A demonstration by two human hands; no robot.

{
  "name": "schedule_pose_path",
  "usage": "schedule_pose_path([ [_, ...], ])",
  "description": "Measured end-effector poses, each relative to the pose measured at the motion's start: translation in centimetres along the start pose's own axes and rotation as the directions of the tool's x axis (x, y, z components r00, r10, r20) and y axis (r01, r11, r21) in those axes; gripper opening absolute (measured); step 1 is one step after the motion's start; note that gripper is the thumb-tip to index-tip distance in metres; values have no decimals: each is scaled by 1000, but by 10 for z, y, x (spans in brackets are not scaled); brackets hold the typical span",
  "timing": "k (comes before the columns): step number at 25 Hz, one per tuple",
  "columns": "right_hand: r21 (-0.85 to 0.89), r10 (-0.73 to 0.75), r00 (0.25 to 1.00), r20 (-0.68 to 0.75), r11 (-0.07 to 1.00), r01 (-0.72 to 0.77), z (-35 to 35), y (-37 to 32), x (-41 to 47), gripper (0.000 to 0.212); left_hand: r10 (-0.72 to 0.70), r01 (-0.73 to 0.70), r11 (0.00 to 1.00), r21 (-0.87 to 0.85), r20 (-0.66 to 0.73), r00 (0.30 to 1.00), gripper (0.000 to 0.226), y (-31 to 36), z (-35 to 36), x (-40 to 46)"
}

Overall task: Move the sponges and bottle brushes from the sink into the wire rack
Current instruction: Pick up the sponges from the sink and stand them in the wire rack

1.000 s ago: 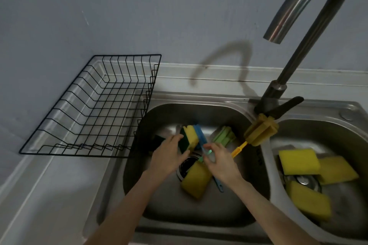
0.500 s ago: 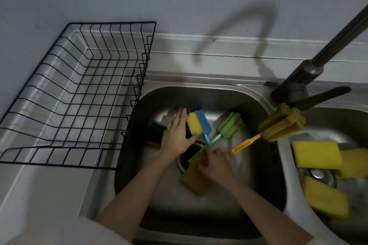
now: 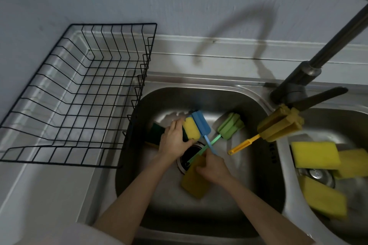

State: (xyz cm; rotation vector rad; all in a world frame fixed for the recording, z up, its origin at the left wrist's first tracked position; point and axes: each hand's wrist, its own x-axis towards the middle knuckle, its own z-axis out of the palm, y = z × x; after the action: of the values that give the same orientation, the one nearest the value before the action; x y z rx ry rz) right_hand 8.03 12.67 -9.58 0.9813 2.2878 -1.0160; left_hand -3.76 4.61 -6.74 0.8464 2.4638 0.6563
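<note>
In the left sink basin (image 3: 235, 105) my left hand (image 3: 174, 139) grips a yellow sponge with a green back (image 3: 191, 129). My right hand (image 3: 213, 165) is closed around the handle of the blue bottle brush (image 3: 201, 123), whose head leans against that sponge. A green bottle brush (image 3: 229, 126) crosses under it. A yellow bottle brush (image 3: 278, 123) rests on the divider between the basins. Another yellow sponge (image 3: 194, 183) lies below my right hand, and a dark green sponge (image 3: 157, 132) sits behind my left hand. The black wire rack (image 3: 79, 95) stands on the counter to the left, with nothing in it.
The right basin (image 3: 326, 125) holds three yellow sponges (image 3: 315, 154) around its drain. A dark faucet (image 3: 298, 85) rises at the back between the basins, its lever pointing right. A grey wall runs behind the counter.
The view has tilted down and left, so the rack looks closer. My right hand has slid down the blue brush handle toward the drain. My left hand keeps hold of the yellow sponge.
</note>
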Motion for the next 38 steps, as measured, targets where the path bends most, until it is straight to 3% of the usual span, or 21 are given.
schedule_pose_path([
  [7,200,12,975,-222,979,34,-41,12,-26,62,-57,15,964,-266,-148,987,70,17,-18,-26],
  [11,237,9,941,-337,969,76,-63,14,-40,59,-54,-28,943,-333,-234,971,67,35,-35,-35],
  [16,427,22,877,-479,879,212,-76,-7,-60,47,-65,-87,915,-395,-355,933,64,52,-59,-48],
  [19,552,-9,877,-481,773,311,-82,-29,-73,48,-66,-114,895,-432,-379,923,67,59,-67,-58],
  [25,596,-175,877,-448,672,439,-93,-56,-97,52,-115,-216,797,-564,-493,862,76,70,-83,-73],
  [30,700,-280,874,-398,523,486,-98,-70,-113,19,-76,-283,794,-538,-549,832,67,74,-102,-82],
  [34,617,-331,823,-462,546,566,-104,-88,-124,24,-17,-335,826,-453,-614,789,71,75,-121,-86],
  [38,501,-393,775,-495,599,624,-115,-112,-125,18,-64,-335,828,-450,-669,741,68,69,-145,-86],
])
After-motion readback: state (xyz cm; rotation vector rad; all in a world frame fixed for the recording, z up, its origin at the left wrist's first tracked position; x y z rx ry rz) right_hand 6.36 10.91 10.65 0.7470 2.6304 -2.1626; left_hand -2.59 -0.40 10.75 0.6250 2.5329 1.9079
